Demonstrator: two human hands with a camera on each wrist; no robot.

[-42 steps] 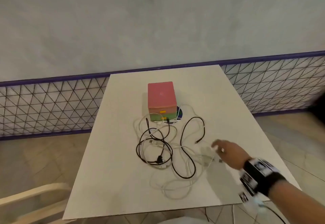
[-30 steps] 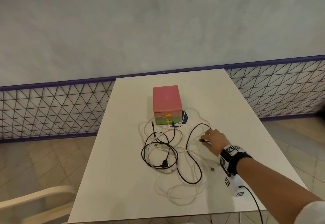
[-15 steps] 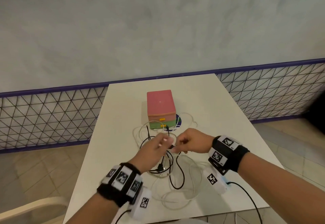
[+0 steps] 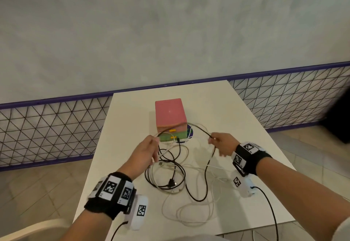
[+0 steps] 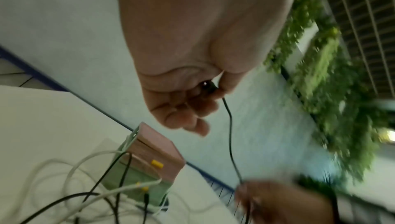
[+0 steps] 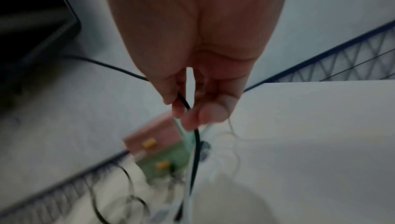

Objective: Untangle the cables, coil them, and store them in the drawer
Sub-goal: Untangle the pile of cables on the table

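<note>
The left hand (image 4: pixel 144 150) is raised over the bench (image 4: pixel 236 112), its fingers (image 5: pixel 193 107) curled, the grip clamped on one end of a black cable (image 4: pixel 198 130). From that grip the cable arcs up and across in front of the drawer box (image 4: pixel 170 113), a small unit with a pink top and a green lower drawer with yellow handles, which stands just beyond both hands. The arc ends in the right hand (image 4: pixel 223 143), whose thumb and fingers (image 6: pixel 210 114) pinch the cable, the grip closed on it. Below the right grip the black cable drops to the bench and loops back toward the tangle (image 4: pixel 170 176) of black and white cables lying beneath and between the two hands, near the box's front.
</note>
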